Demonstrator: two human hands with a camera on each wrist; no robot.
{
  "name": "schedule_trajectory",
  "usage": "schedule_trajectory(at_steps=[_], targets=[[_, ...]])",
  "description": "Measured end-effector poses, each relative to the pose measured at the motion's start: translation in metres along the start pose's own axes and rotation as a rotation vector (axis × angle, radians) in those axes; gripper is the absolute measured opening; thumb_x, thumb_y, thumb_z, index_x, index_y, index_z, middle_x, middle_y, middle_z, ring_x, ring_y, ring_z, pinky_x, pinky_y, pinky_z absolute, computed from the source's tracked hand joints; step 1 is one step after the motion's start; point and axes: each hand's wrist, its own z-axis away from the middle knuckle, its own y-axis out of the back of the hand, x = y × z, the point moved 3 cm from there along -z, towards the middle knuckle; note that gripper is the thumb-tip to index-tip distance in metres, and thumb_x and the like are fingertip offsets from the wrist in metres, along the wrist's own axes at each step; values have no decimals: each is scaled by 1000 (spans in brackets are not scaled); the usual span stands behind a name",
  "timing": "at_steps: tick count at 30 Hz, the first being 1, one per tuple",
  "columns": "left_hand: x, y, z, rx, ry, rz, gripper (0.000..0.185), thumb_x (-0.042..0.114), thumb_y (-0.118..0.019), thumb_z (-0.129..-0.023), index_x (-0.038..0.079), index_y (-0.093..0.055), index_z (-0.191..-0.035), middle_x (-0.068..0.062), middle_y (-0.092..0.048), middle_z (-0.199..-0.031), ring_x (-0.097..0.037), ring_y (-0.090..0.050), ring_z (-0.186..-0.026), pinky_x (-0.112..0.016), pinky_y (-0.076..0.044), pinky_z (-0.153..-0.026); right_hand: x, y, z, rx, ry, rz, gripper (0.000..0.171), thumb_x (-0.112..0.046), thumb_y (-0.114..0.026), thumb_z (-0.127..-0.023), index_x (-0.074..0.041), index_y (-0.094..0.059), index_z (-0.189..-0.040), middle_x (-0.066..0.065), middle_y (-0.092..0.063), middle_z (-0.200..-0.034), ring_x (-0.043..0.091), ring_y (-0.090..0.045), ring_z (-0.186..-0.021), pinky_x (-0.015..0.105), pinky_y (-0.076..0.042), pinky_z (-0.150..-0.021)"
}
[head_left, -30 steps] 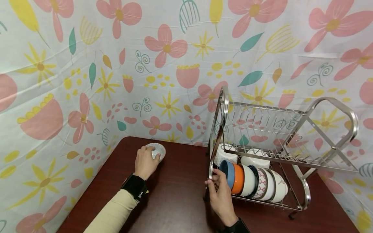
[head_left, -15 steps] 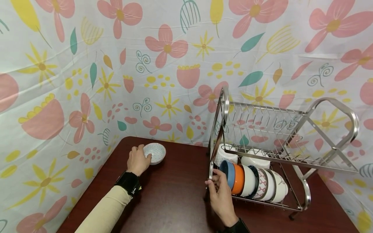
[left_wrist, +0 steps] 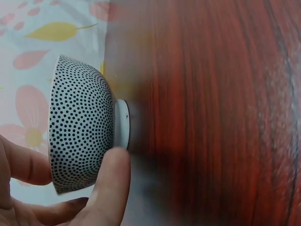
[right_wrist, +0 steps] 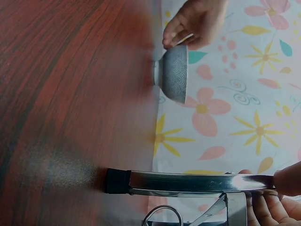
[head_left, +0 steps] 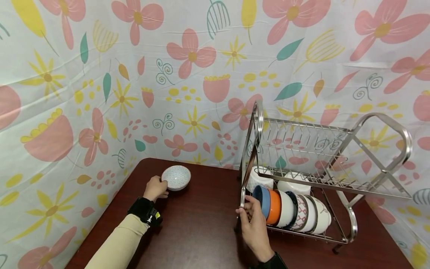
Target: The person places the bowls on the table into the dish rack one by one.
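A small patterned bowl stands upright at the table's back left; in the left wrist view the bowl shows black dots outside and a white foot. At its left side, my left hand pinches it, one finger at the rim and another digit low near the foot. My right hand holds the front left upright of a metal dish rack, thumb and fingers about the bar. In the right wrist view, that rack bar has a black foot, and part of my right hand is out of frame.
On the rack's lower tier, several bowls lean in a row, among them a blue bowl and an orange bowl. Behind them sit white bowls. Floral cloth hangs around the dark red table.
My left hand has come off the bowl's top, shifted left and down, and now takes it at its left side. The bowl, rack and right hand look unmoved.
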Motion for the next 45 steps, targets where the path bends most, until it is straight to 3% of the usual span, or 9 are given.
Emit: schedule_trajectory(at_steps=[5,11,17,22,35,45], targets=[[-5,-1,-1,-78,92,225,51,11,-36,-98,-15,-25,-140,-37,-39,-129,-35,-65,-88,-39,-57,-72,0,0,0,0,-2,-1,42,-5,-55,-96,-10,-40,-135,-1,-61,-91,12,-61,-79,26,-45,-63],[-12,-5,-8,-94,202,515,56,8,-38,-96,-15,-18,-143,-34,-41,-122,-44,-59,-101,-42,-55,-80,1,0,0,4,-7,-8,42,-4,-56,-95,-10,-41,-134,0,-62,-90,12,-61,-78,25,-44,-61],[-20,-7,-14,-103,254,661,63,9,-41,-95,-8,-12,-148,-35,-30,-134,-48,-47,-117,-43,-53,-85,1,-1,0,9,5,-7,43,-3,-57,-95,-10,-41,-134,0,-62,-90,12,-61,-77,24,-44,-61],[-23,-8,-16,-85,260,708,65,9,-43,-94,-6,-11,-149,-33,-30,-132,-46,-43,-119,-41,-52,-86,1,-1,0,9,9,-5,42,-4,-57,-95,-10,-41,-134,-1,-62,-90,12,-61,-77,24,-43,-61],[-22,-8,-14,-35,225,660,61,8,-46,-91,-11,-22,-144,-29,-44,-117,-37,-61,-98,-42,-52,-86,1,-1,0,3,0,-10,43,-3,-57,-95,-10,-41,-134,1,-62,-91,13,-61,-78,24,-43,-60],[-8,-13,-3,-61,179,657,55,7,-49,-90,-14,-32,-138,-31,-53,-112,-31,-67,-84,-44,-53,-83,1,-1,0,8,3,-5,42,-4,-57,-95,-10,-41,-134,0,-61,-91,12,-61,-78,25,-44,-61]])
